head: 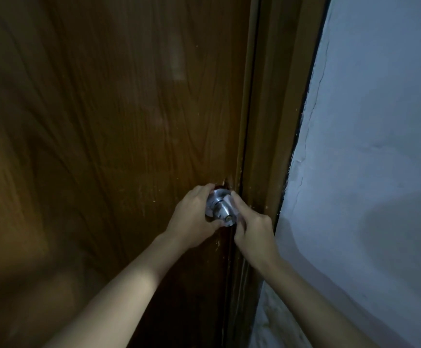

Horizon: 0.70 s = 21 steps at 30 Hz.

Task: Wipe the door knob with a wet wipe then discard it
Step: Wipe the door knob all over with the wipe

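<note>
A round silver door knob [223,209] sits at the right edge of a brown wooden door [109,136]. My left hand [191,217] wraps the knob's left side, with fingers over the top and thumb underneath. My right hand [252,229] presses its curled fingers against the knob's right side. A thin pale scrap, which looks like the wet wipe [239,218], shows between those fingers and the knob. Most of the wipe is hidden by the hand, and the light is dim.
The brown door frame [267,146] runs just right of the knob. A pale, cracked wall [367,146] fills the right side. Both forearms reach in from the bottom of the view.
</note>
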Available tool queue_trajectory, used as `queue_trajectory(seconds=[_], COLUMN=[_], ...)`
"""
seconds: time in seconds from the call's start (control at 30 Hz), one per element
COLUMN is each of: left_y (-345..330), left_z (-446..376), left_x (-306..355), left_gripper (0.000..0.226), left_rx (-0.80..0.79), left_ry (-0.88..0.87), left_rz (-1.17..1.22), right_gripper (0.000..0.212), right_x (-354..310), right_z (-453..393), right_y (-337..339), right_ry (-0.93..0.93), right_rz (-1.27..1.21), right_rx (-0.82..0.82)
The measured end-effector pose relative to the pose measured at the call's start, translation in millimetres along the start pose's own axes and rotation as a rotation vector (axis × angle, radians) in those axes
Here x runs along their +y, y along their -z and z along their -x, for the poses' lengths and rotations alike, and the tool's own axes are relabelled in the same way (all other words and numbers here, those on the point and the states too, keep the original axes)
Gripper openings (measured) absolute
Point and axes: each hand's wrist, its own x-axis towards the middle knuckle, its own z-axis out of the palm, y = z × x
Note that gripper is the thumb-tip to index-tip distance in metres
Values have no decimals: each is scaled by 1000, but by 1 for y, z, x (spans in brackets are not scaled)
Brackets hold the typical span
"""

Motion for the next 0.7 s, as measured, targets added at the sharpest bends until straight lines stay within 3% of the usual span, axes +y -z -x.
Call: queue_trajectory(seconds=[0.27,0.5,0.63,0.7], left_y=[-2,-4,-1,0], left_z=[0,-6,-8,-8], left_x=[0,4,4,4], left_gripper=[75,68,69,68], left_rx=[16,15,-8,-12], left_ry=[-52,-69,-63,-63], left_rz=[-44,-67,-76,-78], right_gripper=[50,39,46,46], right_x=[7,19,16,18], right_z=[2,0,-7,-11], right_y=[0,4,0,4], right_ry=[54,-75,103,98], right_rz=[-15,6,104,112], right_rx=[46,0,-87,-148])
